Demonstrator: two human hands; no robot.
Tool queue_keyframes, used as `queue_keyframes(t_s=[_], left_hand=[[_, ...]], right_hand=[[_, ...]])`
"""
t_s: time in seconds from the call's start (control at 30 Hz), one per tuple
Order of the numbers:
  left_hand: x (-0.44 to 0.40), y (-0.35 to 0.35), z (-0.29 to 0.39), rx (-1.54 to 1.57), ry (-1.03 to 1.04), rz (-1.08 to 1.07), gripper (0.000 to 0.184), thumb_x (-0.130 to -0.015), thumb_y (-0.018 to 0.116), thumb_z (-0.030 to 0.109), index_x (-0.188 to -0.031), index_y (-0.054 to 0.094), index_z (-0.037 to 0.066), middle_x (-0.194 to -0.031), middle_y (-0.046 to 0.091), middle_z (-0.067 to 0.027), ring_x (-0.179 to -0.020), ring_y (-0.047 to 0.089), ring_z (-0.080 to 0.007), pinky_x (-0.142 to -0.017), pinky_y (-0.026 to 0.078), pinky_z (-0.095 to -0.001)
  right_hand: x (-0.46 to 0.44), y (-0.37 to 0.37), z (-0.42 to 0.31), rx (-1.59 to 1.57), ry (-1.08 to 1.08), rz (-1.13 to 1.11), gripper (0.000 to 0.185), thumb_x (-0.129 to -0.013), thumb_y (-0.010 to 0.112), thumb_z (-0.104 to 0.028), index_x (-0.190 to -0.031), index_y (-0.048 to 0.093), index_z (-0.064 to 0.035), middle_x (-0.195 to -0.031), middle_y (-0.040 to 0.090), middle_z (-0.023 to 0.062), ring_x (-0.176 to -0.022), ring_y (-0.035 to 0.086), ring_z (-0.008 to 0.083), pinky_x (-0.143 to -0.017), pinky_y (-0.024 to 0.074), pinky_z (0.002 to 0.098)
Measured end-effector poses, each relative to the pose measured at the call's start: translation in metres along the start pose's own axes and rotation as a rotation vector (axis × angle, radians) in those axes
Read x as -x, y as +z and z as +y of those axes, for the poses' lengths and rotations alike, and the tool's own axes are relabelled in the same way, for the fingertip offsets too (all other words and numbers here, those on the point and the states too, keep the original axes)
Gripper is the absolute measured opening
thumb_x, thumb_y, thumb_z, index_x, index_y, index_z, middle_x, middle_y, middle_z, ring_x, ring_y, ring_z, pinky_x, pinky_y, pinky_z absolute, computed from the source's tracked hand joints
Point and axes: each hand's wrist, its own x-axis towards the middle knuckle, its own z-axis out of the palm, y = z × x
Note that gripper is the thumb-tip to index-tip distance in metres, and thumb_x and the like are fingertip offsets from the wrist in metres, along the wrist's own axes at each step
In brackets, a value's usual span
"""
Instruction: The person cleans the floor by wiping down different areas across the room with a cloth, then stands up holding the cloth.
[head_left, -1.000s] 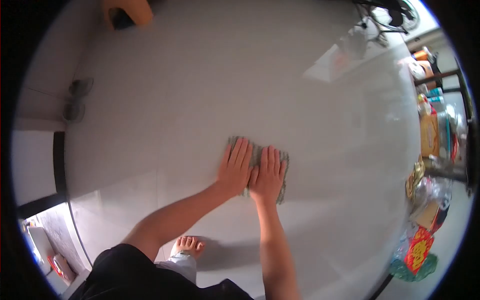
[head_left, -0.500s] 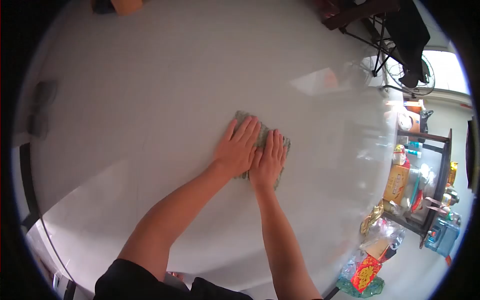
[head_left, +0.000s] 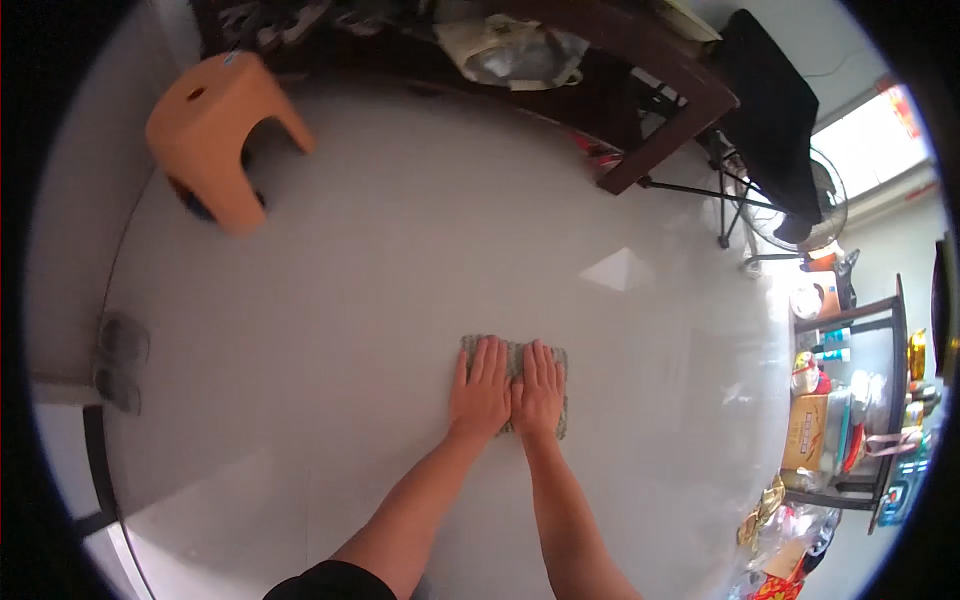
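A green-grey patterned cloth (head_left: 515, 362) lies flat on the pale, shiny floor (head_left: 400, 260). My left hand (head_left: 480, 392) rests palm down on its left part, with the fingers stretched forward and the thumb toward the middle. Beside it, my right hand (head_left: 538, 392) presses flat on the right part, its fingers also extended. The thumbs meet or nearly meet at the cloth's centre. Both arms reach straight forward, and the palms hide much of the cloth.
An orange plastic stool (head_left: 215, 130) stands at the far left, with dark slippers (head_left: 122, 355) by the left wall. Ahead is a dark wooden table (head_left: 660, 130); a black folding chair (head_left: 765, 120) and a fan (head_left: 825, 200) stand beyond. A cluttered shelf (head_left: 845, 400) lines the right.
The view has tilted up, bringing the stool and wooden table into sight. Both hands and the cloth now appear lower in view, with the cloth turned straighter. The hands stay flat on it.
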Motion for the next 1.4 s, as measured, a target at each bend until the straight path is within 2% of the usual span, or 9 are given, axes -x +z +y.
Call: queue_keyframes(t_s=[0.17, 0.4, 0.67, 0.73, 0.97, 1.03, 1.13, 1.23, 1.4], left_hand=[[-0.076, 0.017, 0.005, -0.016, 0.002, -0.008, 0.068, -0.115, 0.039, 0.036, -0.173, 0.028, 0.004, -0.183, 0.023, -0.0106, -0.17, 0.017, -0.0255, -0.136, 0.012, -0.0551], [-0.088, 0.005, -0.001, 0.062, 0.013, -0.045, 0.069, -0.113, 0.04, 0.036, -0.172, 0.031, 0.002, -0.183, 0.023, -0.0131, -0.17, 0.017, -0.028, -0.136, 0.01, -0.0572], [-0.238, -0.012, -0.044, 0.043, 0.158, -0.138, 0.072, -0.112, 0.043, 0.036, -0.174, 0.025, 0.003, -0.183, 0.023, -0.0119, -0.169, 0.019, -0.0259, -0.138, 0.009, -0.0553], [-0.28, -0.01, -0.062, 0.087, 0.192, 0.028, 0.077, -0.105, 0.054, 0.041, -0.17, 0.037, 0.003, -0.178, 0.035, -0.0113, -0.167, 0.027, -0.0257, -0.137, 0.016, -0.0551], [-0.358, -0.017, -0.056, -0.001, 0.215, 0.066, 0.076, -0.104, 0.056, 0.036, -0.17, 0.038, 0.004, -0.178, 0.036, -0.0101, -0.167, 0.028, -0.0255, -0.137, 0.016, -0.0542], [-0.369, -0.015, -0.055, -0.023, 0.206, 0.016, 0.071, -0.109, 0.047, 0.033, -0.172, 0.032, 0.003, -0.181, 0.029, -0.0131, -0.169, 0.022, -0.0264, -0.137, 0.012, -0.0543], [-0.369, -0.014, -0.057, -0.089, 0.197, -0.038, 0.068, -0.11, 0.044, 0.031, -0.172, 0.033, 0.003, -0.181, 0.03, -0.013, -0.168, 0.025, -0.0276, -0.137, 0.013, -0.0547], [-0.369, -0.014, -0.052, -0.074, 0.168, -0.004, 0.067, -0.11, 0.044, 0.03, -0.17, 0.036, 0.003, -0.18, 0.032, -0.0129, -0.168, 0.026, -0.0277, -0.136, 0.014, -0.0551], [-0.371, -0.022, -0.047, -0.022, 0.11, 0.007, 0.063, -0.107, 0.05, 0.027, -0.165, 0.046, 0.003, -0.176, 0.039, -0.0103, -0.165, 0.031, -0.0246, -0.136, 0.018, -0.055]], right_hand=[[-0.089, -0.003, 0.032, 0.018, -0.06, 0.003, 0.069, -0.098, 0.056, -0.022, -0.165, 0.045, -0.0058, -0.174, 0.042, 0.0134, -0.163, 0.035, 0.033, -0.135, 0.0248, 0.0556], [-0.125, -0.014, 0.037, -0.003, -0.141, -0.158, 0.079, -0.093, 0.058, -0.022, -0.168, 0.041, -0.006, -0.177, 0.037, 0.0116, -0.165, 0.032, 0.0319, -0.136, 0.022, 0.0535], [-0.248, -0.008, 0.059, 0.013, -0.115, -0.097, 0.077, -0.096, 0.059, -0.029, -0.168, 0.041, -0.007, -0.177, 0.038, 0.0114, -0.164, 0.033, 0.0314, -0.136, 0.023, 0.0521], [-0.274, -0.004, 0.065, -0.037, -0.095, -0.026, 0.076, -0.097, 0.059, -0.03, -0.167, 0.042, -0.0068, -0.176, 0.038, 0.0117, -0.164, 0.033, 0.0316, -0.136, 0.0236, 0.0517], [-0.346, 0.012, 0.083, -0.041, -0.092, -0.016, 0.075, -0.098, 0.055, -0.035, -0.167, 0.044, -0.0074, -0.176, 0.039, 0.0108, -0.164, 0.033, 0.0304, -0.137, 0.0233, 0.0516], [-0.365, 0.013, 0.086, -0.031, -0.081, -0.008, 0.075, -0.098, 0.055, -0.037, -0.166, 0.045, -0.0071, -0.176, 0.04, 0.0111, -0.164, 0.034, 0.0304, -0.137, 0.0233, 0.0517], [-0.377, 0.007, 0.082, -0.122, -0.117, 0.013, 0.075, -0.096, 0.057, -0.037, -0.164, 0.048, -0.0061, -0.174, 0.042, 0.0127, -0.163, 0.035, 0.0307, -0.136, 0.0236, 0.0515], [-0.389, 0.003, 0.081, -0.151, -0.136, 0.051, 0.075, -0.095, 0.057, -0.036, -0.163, 0.05, -0.0056, -0.173, 0.043, 0.0139, -0.163, 0.036, 0.0308, -0.136, 0.0235, 0.0521], [-0.393, 0.005, 0.086, -0.142, -0.138, -0.016, 0.075, -0.094, 0.056, -0.037, -0.162, 0.051, -0.0058, -0.173, 0.044, 0.0143, -0.162, 0.037, 0.0334, -0.134, 0.0262, 0.057]])
